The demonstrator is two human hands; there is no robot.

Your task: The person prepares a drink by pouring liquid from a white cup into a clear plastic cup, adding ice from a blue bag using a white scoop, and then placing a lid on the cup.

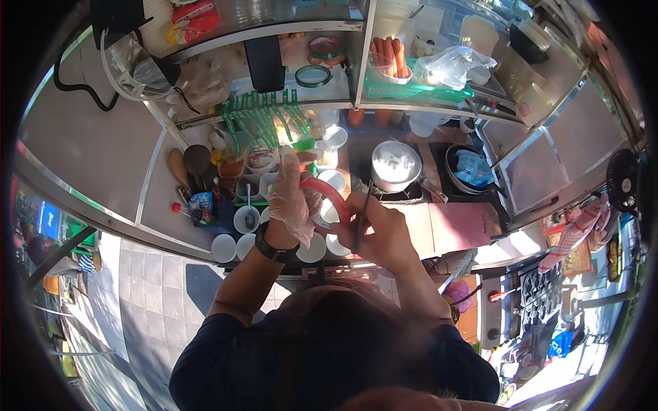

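My left hand (293, 190), in a clear plastic glove, is at the near ends of the upper cups, with its fingers at one end of a red curved band (331, 195). Whether the band is a tape roll or something else, I cannot tell. My bare right hand (378, 228) closes around a thin dark tool (361, 221), and its fingertips meet the band's other side. White cups (224, 248) stand below and around both hands, one with a metal spoon (249, 198) in it. Green strips (264, 118) hang from the shelf edge beyond my left hand.
A metal pot (396, 165) stands on a burner, right of my hands. Farther right, a black pan (465, 169) holds a blue bag. Pink boards (462, 226) lie in front of the burners. A green basket (390, 91) with sausages sits on the shelf above.
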